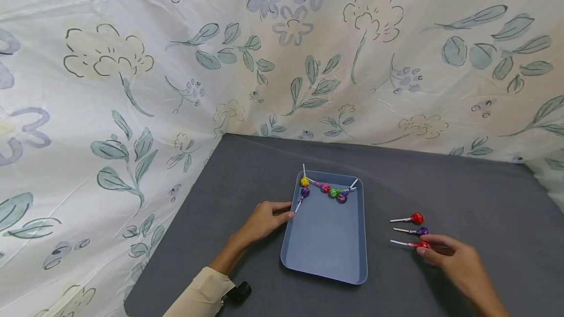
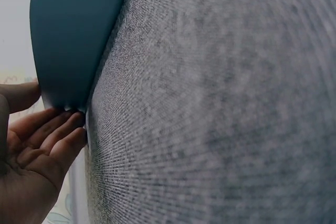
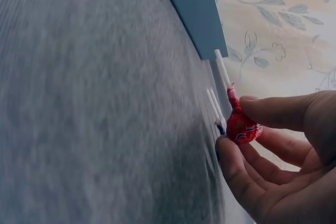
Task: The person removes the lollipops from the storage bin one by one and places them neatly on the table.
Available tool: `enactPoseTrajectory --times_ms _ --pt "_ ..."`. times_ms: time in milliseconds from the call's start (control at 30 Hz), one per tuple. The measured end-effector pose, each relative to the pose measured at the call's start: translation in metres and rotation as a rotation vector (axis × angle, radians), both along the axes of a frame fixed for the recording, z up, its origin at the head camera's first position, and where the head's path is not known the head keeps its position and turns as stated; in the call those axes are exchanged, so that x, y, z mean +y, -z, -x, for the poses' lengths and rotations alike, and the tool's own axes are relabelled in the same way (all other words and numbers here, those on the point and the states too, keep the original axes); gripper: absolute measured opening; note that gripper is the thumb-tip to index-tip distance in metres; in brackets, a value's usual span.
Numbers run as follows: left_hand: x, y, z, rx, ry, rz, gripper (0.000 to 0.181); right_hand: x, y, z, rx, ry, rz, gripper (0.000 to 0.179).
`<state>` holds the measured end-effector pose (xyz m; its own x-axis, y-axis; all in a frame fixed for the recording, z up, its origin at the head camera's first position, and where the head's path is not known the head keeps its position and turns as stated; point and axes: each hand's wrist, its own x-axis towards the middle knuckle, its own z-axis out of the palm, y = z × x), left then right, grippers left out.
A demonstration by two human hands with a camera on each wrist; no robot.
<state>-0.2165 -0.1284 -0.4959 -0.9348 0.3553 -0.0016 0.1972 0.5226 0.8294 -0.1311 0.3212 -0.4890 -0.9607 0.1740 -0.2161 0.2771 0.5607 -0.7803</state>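
My right grip (image 1: 458,260): narrowed, pinching the nearest red lollipop (image 1: 424,244) (left grip (image 1: 262,220) holds the tray (image 1: 326,248)); careless lifting could nudge the adjacent purple lollipop (image 1: 423,231).

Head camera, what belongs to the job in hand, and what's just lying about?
Apparently in the job: tray, left hand holding its edge; five lollipops inside; red lollipop in right hand; two more lollipops nearby.

Surroundings only: patterned cloth; dark tabletop.

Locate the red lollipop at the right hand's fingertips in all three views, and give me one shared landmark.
Head: red lollipop at lower right, pinched by the right hand.
Left wrist: not in it.
Right wrist: red lollipop right of centre.
Shared landmark: the blue tray, whole outline in head, partly shown in both wrist views.
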Motion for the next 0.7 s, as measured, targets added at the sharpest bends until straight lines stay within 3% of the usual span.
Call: enactPoseTrajectory --times_ms 333,700 --pt "-0.001 0.002 0.0 0.006 0.0 0.015 0.047 0.017 0.003 0.004 -0.063 -0.015 -0.128 0.062" --pt "0.0 0.001 -0.001 -0.001 -0.004 0.021 0.048 0.022 0.004 0.003 -0.016 -0.072 -0.234 0.059"
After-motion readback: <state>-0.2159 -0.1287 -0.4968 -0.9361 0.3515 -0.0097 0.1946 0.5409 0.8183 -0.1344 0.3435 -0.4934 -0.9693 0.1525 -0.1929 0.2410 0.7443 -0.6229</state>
